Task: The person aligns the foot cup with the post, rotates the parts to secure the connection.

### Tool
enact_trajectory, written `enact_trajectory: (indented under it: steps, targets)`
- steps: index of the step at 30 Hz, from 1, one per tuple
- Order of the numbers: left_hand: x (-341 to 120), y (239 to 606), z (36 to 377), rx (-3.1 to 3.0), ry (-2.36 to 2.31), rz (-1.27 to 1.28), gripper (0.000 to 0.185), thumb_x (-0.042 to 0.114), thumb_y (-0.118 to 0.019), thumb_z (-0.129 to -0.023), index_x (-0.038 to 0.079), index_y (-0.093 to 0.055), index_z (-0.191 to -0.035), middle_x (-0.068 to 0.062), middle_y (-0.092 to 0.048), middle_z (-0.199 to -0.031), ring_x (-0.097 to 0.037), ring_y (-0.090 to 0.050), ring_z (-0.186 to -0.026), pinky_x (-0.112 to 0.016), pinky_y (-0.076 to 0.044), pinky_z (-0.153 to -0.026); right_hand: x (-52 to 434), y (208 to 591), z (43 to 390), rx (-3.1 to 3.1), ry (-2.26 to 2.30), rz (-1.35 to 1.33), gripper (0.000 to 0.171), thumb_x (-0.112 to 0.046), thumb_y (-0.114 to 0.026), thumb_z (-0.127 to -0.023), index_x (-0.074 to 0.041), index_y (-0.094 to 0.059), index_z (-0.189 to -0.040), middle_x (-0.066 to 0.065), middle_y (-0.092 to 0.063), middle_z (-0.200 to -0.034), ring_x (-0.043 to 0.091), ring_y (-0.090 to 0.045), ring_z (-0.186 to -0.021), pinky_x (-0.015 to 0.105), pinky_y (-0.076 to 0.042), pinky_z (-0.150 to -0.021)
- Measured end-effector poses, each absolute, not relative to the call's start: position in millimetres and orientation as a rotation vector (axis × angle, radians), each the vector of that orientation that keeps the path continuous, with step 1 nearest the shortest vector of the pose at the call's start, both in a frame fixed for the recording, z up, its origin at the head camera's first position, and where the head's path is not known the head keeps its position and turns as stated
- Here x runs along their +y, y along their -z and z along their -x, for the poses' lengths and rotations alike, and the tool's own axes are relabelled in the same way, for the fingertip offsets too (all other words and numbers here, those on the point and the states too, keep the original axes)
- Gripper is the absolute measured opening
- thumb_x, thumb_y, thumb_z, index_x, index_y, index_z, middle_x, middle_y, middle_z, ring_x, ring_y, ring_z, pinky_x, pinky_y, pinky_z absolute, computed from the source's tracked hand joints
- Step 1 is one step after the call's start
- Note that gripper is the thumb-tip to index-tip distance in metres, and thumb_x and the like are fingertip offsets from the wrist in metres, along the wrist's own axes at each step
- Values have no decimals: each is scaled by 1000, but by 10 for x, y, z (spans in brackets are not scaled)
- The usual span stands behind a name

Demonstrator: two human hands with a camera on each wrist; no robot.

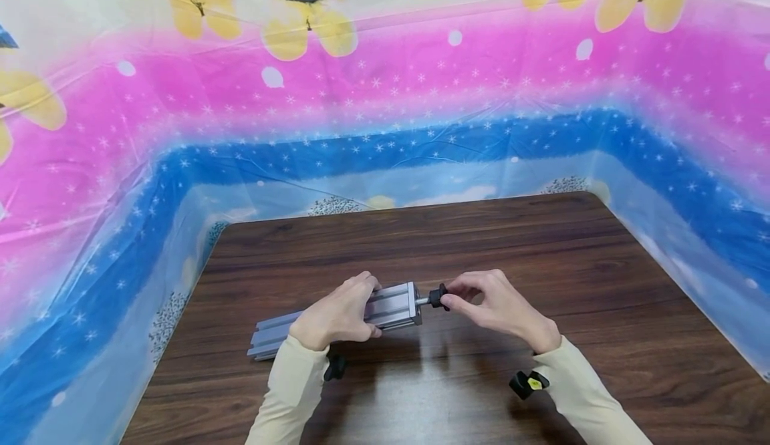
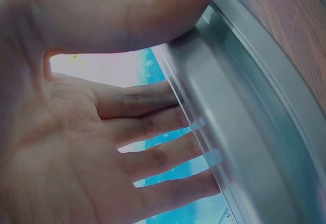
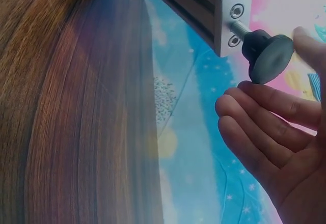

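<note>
Gripping aluminium bar with left hand, right hand pinching black foot

Left hand: knuckles up, fingers curled over the far side of what it grips, thumb pressed along the near side. Right hand: just to the right of the left, wrist bent inward, fingertips and thumb pinching. Both forearms in pale sleeves, angled inward toward each other.
</note>
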State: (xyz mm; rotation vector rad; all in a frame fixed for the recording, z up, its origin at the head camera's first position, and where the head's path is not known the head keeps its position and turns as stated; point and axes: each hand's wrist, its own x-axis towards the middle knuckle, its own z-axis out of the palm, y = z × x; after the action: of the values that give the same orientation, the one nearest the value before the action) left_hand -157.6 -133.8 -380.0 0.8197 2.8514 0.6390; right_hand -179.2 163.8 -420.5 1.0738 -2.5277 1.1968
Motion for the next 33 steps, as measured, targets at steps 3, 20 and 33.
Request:
enact_trajectory:
  steps: [3,20,33]
  targets:
    - [-1340,3794,1577,2842,-645,-814,51,14,-85,-72,-1,-61,-114,-7,-55,-101,-19,-49,-87,-38,-46,-82,1660,4215,1795,-2496,-1157,-1094,28,-25,-76,-91,-13,-73,-116,-5,-75,-102,7,-71,-89,31,-59,-77]
    - [-1341,3795,1581,2837,-648,-820,50,13,-84,-72,-1,-60,-114,-6,-54,-99,-19,-48,-87,-38,-46,-83,1680,4178,1785,-2395,-1148,-1219,51,-10,-84,-82,-15,-67,-130,-1,-72,-118,21,-73,-97,39,-58,-85]
    - [-1337,3784,1578,2832,-642,-793,51,13,-85,-73,-1,-60,-116,-6,-54,-100,-19,-48,-87,-38,-45,-82,1640,4214,1798,-2468,-1212,-1132,16,-20,-73,-94,-15,-74,-109,-9,-74,-91,2,-67,-79,30,-58,-70]
